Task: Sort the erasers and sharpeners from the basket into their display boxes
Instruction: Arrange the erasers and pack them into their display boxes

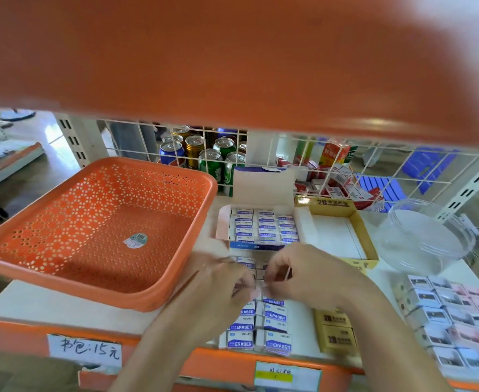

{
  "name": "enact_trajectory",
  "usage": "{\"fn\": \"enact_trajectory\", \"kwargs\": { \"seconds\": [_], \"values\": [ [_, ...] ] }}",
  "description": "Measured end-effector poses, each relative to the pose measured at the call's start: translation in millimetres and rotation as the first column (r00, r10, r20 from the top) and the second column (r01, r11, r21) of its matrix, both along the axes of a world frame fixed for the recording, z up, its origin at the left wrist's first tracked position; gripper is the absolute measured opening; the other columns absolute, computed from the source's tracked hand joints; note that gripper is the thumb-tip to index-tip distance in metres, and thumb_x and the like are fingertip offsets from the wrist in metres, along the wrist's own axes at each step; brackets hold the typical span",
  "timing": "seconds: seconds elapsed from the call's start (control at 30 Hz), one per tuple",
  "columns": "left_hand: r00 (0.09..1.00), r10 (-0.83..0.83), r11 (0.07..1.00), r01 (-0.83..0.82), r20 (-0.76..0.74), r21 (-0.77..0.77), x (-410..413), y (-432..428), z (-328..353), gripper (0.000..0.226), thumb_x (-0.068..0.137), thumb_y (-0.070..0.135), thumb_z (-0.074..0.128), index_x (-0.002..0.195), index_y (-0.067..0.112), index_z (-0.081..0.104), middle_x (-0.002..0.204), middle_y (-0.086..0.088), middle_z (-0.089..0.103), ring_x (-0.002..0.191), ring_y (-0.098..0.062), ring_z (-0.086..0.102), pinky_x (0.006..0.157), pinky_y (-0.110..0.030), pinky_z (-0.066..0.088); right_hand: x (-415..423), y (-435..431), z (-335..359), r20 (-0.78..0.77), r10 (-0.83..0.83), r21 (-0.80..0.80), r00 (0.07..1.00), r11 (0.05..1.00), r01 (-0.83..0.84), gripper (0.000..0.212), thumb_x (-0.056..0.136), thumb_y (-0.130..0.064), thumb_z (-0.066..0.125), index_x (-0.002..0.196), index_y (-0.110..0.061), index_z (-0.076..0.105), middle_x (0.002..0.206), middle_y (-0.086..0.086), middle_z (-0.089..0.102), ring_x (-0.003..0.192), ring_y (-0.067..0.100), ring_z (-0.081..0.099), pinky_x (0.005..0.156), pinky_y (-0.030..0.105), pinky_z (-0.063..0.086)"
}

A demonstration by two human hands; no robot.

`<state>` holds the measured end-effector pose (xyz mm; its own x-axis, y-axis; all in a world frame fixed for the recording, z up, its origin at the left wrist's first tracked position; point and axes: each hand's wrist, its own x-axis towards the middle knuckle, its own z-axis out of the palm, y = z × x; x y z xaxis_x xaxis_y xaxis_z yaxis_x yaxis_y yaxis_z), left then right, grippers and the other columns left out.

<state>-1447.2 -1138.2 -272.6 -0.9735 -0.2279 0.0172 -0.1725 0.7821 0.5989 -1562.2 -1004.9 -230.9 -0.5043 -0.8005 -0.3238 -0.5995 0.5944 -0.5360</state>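
- Head view, and the orange basket (91, 290) is the biggest thing on show. It sits well to the left of the fingers, with nothing in it but a round sticker (137, 239) too small to read.
- Straight beyond the fingertips stands the blue-fronted eraser box (263, 185), flap up. Its rows are packed, and "ERASER" runs left to right on each sleeve.
- Beyond and right of the fingers is the yellow box (328, 203) stamped "2B", its pale floor showing.
- Further right sits a clear tub (425, 239). On the near side are rows of grey and pink little boxes (453, 315), sharpeners at a guess, though the print is unreadable.
- Left hand (224, 281) and right hand (309, 273) meet close together. Both sets of fingers (275, 278) are curled in, pinching the far end of the loose erasers (272, 329). These lie in two columns running from the fingertips back toward the person. Blur hides how many are held.
- The deciding relation: the eraser box lies dead ahead of the fingers and near, with the right hand a touch closer. I'd call it a short forward carry, keeping the long sides crosswise to match the rows.
- "ERASER" shows on the loose ones, and "2B" on the yellow erasers (335, 332) just right of the right forearm. The shelf tag (87, 350), left of the forearms, reads "书包:15元".
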Motion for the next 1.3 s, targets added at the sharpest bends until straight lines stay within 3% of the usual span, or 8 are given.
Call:
{"fn": "enact_trajectory", "kwargs": {
  "seconds": [0.3,0.43,0.6,0.83,0.93,1.03,1.13,1.3],
  "values": [
    [0.992,0.048,0.998,-0.052,0.116,0.03,22.7,0.6,1.5,0.03,0.09,0.039,0.062,0.118,0.03,0.062,0.108,0.019,0.052,0.096,0.002,0.055,0.091,-0.019,0.043,27.8,19.6,0.5,-0.026,-0.024,0.181,0.999,0.983,0.028,0.035,0.065,-0.041,0.08,0.092,-0.028,0.061,0.089,-0.014,0.058,0.079,0.005,0.055,0.067,0.028,0.045],
    [0.985,0.08,0.996,-0.084,0.153,0.02,21.7,3.2,-0.4,0.026,0.089,0.034,0.064,0.114,0.029,0.064,0.103,0.018,0.052,0.093,0.004,0.055,0.092,-0.021,0.045,32.0,17.0,-7.6,-0.026,-0.024,0.137,0.999,0.99,0.027,0.02,0.069,-0.03,0.078,0.086,-0.022,0.069,0.082,-0.01,0.066,0.075,0.005,0.061,0.068,0.028,0.051],
    [0.983,0.084,0.996,-0.087,0.162,0.016,21.5,4.6,2.3,0.012,0.088,0.032,0.064,0.094,0.035,0.054,0.094,0.017,0.05,0.085,0.006,0.053,0.083,-0.018,0.044,31.3,18.1,-15.2,-0.02,-0.066,0.058,0.998,0.996,0.067,0.014,0.072,-0.029,0.074,0.079,-0.019,0.066,0.074,-0.006,0.066,0.065,0.009,0.061,0.06,0.029,0.05],
    [0.989,0.141,0.987,-0.144,0.047,0.069,14.7,3.4,-2.0,0.009,0.088,0.027,0.066,0.093,0.03,0.058,0.097,0.015,0.06,0.089,0.002,0.057,0.076,-0.016,0.045,24.8,17.2,-20.0,-0.008,-0.11,-0.081,0.994,0.991,0.109,0.011,0.074,-0.031,0.073,0.079,-0.023,0.066,0.074,-0.007,0.066,0.066,0.008,0.061,0.063,0.031,0.053],
    [0.978,0.198,0.975,-0.189,-0.066,0.117,-2.7,0.7,-5.1,0.015,0.087,0.022,0.067,0.085,0.033,0.057,0.085,0.013,0.06,0.073,0.001,0.057,0.063,-0.016,0.046,18.8,15.1,-16.1,-0.03,-0.138,-0.172,0.99,0.976,0.131,0.008,0.078,-0.03,0.07,0.078,-0.023,0.066,0.074,-0.004,0.066,0.068,0.014,0.061,0.061,0.034,0.051],
    [0.952,0.262,0.959,-0.239,-0.16,0.152,-23.2,-2.7,-6.7,0.003,0.088,0.02,0.066,0.088,0.021,0.063,0.072,0.01,0.062,0.054,0.0,0.054,0.048,-0.013,0.039,4.8,7.2,-10.9,-0.123,-0.206,-0.235,0.971,0.956,0.174,0.013,0.083,-0.036,0.066,0.08,-0.023,0.067,0.075,-0.005,0.064,0.069,0.014,0.059,0.061,0.032,0.05],
    [0.93,0.308,0.949,-0.287,-0.2,0.128,-42.7,-8.1,-4.2,0.005,0.091,0.019,0.063,0.093,0.016,0.066,0.069,0.008,0.062,0.048,-0.003,0.051,0.044,-0.012,0.038,-16.3,-3.3,-8.8,-0.241,-0.257,-0.229,0.936,0.952,0.202,0.016,0.089,-0.036,0.061,0.092,-0.021,0.067,0.085,-0.007,0.063,0.075,0.008,0.056,0.067,0.027,0.049],
    [0.903,0.379,0.924,-0.379,-0.203,0.041,-63.3,-15.3,-2.9,0.016,0.092,0.02,0.063,0.104,0.012,0.067,0.074,0.0,0.065,0.051,-0.005,0.051,0.048,-0.014,0.036,-40.2,-24.7,-13.1,-0.341,-0.153,-0.075,0.927,0.988,0.136,0.021,0.093,-0.023,0.058,0.112,-0.016,0.063,0.11,0.0,0.061,0.089,0.012,0.055,0.075,0.023,0.045]
  ]
}}
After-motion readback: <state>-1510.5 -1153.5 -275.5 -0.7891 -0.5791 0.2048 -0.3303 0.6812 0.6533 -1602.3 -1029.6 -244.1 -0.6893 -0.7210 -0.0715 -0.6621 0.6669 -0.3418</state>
